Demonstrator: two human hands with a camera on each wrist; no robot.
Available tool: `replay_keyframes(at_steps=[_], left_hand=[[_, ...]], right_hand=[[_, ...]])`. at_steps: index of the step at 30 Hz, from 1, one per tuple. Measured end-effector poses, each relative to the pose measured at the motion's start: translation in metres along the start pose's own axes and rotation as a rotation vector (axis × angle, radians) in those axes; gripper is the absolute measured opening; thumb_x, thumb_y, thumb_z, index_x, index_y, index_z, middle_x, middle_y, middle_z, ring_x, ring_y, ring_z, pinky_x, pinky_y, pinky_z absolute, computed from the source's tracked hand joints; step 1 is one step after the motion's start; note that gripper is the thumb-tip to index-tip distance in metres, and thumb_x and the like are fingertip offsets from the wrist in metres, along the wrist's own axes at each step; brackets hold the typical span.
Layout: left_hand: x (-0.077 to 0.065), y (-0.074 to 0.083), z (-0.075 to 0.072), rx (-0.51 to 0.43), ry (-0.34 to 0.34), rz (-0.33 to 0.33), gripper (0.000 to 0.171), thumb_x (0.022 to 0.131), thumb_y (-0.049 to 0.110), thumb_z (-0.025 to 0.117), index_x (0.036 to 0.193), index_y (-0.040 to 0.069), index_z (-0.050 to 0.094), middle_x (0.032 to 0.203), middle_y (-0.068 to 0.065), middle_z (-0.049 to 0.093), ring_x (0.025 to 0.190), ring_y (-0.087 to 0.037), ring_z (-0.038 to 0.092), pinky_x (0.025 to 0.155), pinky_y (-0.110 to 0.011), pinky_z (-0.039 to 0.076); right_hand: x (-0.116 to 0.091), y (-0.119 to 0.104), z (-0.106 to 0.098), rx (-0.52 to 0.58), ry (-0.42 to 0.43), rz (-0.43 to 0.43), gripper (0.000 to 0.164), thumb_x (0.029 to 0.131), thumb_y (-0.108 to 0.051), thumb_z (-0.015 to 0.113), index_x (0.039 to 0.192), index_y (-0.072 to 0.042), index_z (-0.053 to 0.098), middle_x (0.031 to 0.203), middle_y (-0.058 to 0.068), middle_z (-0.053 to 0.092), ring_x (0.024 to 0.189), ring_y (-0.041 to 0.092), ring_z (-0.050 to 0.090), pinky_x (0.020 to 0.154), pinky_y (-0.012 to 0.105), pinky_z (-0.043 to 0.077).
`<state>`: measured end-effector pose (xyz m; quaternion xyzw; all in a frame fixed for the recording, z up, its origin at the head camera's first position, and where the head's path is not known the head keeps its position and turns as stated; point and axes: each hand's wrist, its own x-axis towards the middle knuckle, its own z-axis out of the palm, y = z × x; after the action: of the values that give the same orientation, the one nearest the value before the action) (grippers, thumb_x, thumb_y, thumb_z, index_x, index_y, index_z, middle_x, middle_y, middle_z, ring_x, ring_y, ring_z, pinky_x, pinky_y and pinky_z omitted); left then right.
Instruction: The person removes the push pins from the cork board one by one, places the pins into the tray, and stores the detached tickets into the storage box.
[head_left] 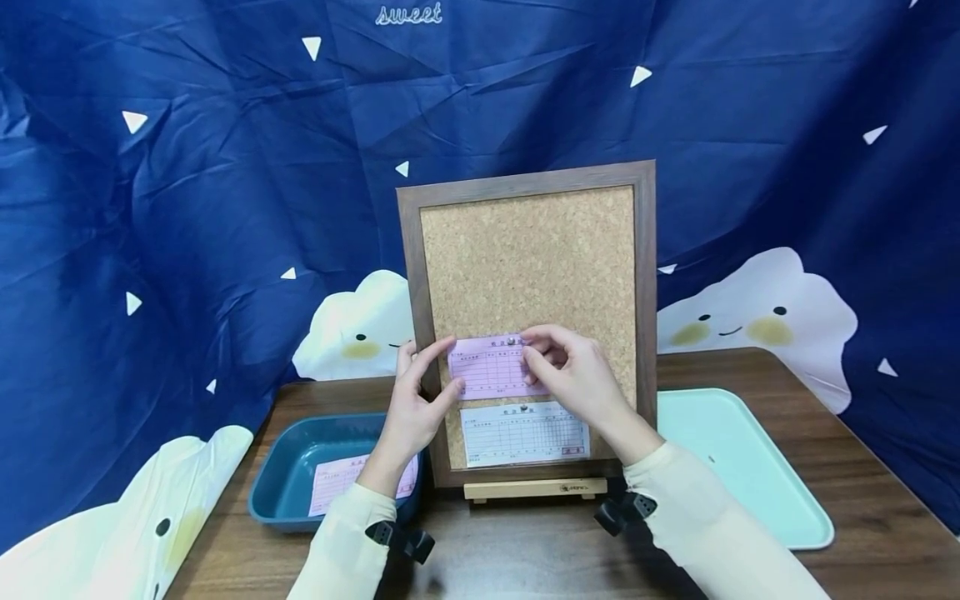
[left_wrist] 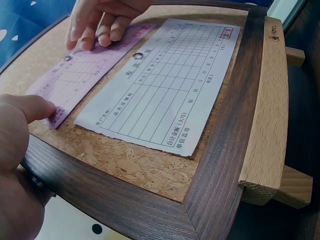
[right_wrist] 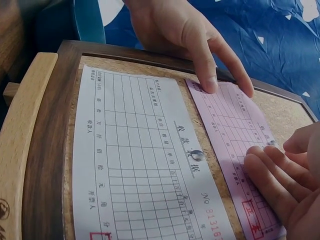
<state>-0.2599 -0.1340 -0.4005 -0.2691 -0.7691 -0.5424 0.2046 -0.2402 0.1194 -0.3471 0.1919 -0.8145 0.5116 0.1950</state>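
A pink receipt slip [head_left: 491, 371] lies against the cork board [head_left: 532, 258], above a white receipt [head_left: 525, 435] held by a silver pushpin [right_wrist: 197, 156]. My left hand [head_left: 416, 400] spreads over the board's left frame, its thumb and index finger on the pink slip's left edge. Near that slip's top, a second pushpin [left_wrist: 67, 58] shows, just beside the fingers of my right hand [head_left: 573, 371]. Those fingers lie loosely bent against the pink slip's right part, covering it in the head view. Nothing shows gripped in either hand.
The framed board stands on a wooden easel [head_left: 536, 490]. To the left, a dark teal tray [head_left: 277, 467] holds another pink slip [head_left: 333, 483]. A mint tray [head_left: 735, 467] lies at right on the brown table [head_left: 510, 558], before a blue curtain [head_left: 225, 208].
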Motion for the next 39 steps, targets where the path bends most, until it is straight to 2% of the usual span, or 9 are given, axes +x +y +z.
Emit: replay_keyframes(at_steps=[5, 12, 23, 27, 32, 39], left_hand=[[0.001, 0.0, 0.0, 0.007, -0.007, 0.004, 0.052, 0.098, 0.007, 0.077, 0.148, 0.016, 0.063, 0.147, -0.017, 0.038, 0.128, -0.022, 0.045, 0.105, -0.043, 0.036], [0.0, -0.001, 0.0, -0.003, 0.012, 0.009, 0.046, 0.097, 0.006, 0.077, 0.142, 0.014, 0.065, 0.144, -0.019, 0.039, 0.139, -0.023, 0.03, 0.11, -0.048, 0.031], [0.0, -0.002, 0.003, -0.024, 0.035, 0.011, 0.035, 0.094, 0.004, 0.078, 0.127, 0.009, 0.067, 0.14, -0.019, 0.04, 0.137, -0.023, 0.03, 0.111, -0.047, 0.029], [-0.001, -0.001, 0.003, -0.006, 0.048, -0.003, 0.026, 0.094, 0.006, 0.078, 0.118, 0.008, 0.068, 0.141, -0.02, 0.038, 0.138, -0.028, 0.032, 0.113, -0.051, 0.029], [-0.003, 0.0, 0.004, 0.014, 0.048, -0.037, 0.017, 0.095, 0.01, 0.077, 0.111, 0.006, 0.071, 0.148, -0.022, 0.036, 0.144, -0.038, 0.032, 0.12, -0.062, 0.028], [-0.003, 0.0, 0.005, 0.009, 0.042, -0.036, 0.009, 0.097, 0.011, 0.075, 0.105, 0.007, 0.074, 0.154, -0.023, 0.036, 0.148, -0.043, 0.032, 0.12, -0.069, 0.027]], right_hand=[[0.0, 0.001, 0.002, 0.009, 0.019, 0.0, 0.02, 0.101, -0.004, 0.07, 0.12, -0.002, 0.075, 0.088, 0.009, 0.076, 0.068, 0.011, 0.071, 0.062, 0.024, 0.059], [0.0, 0.001, 0.008, 0.063, 0.048, 0.012, 0.019, 0.099, -0.001, 0.07, 0.118, 0.0, 0.075, 0.087, 0.013, 0.076, 0.065, 0.011, 0.071, 0.059, 0.024, 0.06], [0.001, 0.0, 0.014, 0.064, 0.08, 0.025, 0.016, 0.099, -0.002, 0.073, 0.114, 0.0, 0.076, 0.083, 0.012, 0.076, 0.061, 0.012, 0.071, 0.056, 0.024, 0.059], [0.001, -0.001, 0.015, 0.068, 0.086, 0.033, 0.016, 0.098, -0.002, 0.073, 0.114, -0.001, 0.076, 0.084, 0.012, 0.077, 0.061, 0.013, 0.072, 0.056, 0.025, 0.059], [0.0, 0.0, 0.017, 0.059, 0.09, 0.035, 0.016, 0.098, -0.002, 0.073, 0.114, -0.001, 0.076, 0.083, 0.012, 0.077, 0.061, 0.013, 0.072, 0.055, 0.025, 0.059], [0.0, -0.001, 0.019, 0.006, 0.104, -0.004, 0.015, 0.098, -0.003, 0.074, 0.112, -0.001, 0.076, 0.081, 0.01, 0.078, 0.06, 0.014, 0.072, 0.053, 0.024, 0.059]])
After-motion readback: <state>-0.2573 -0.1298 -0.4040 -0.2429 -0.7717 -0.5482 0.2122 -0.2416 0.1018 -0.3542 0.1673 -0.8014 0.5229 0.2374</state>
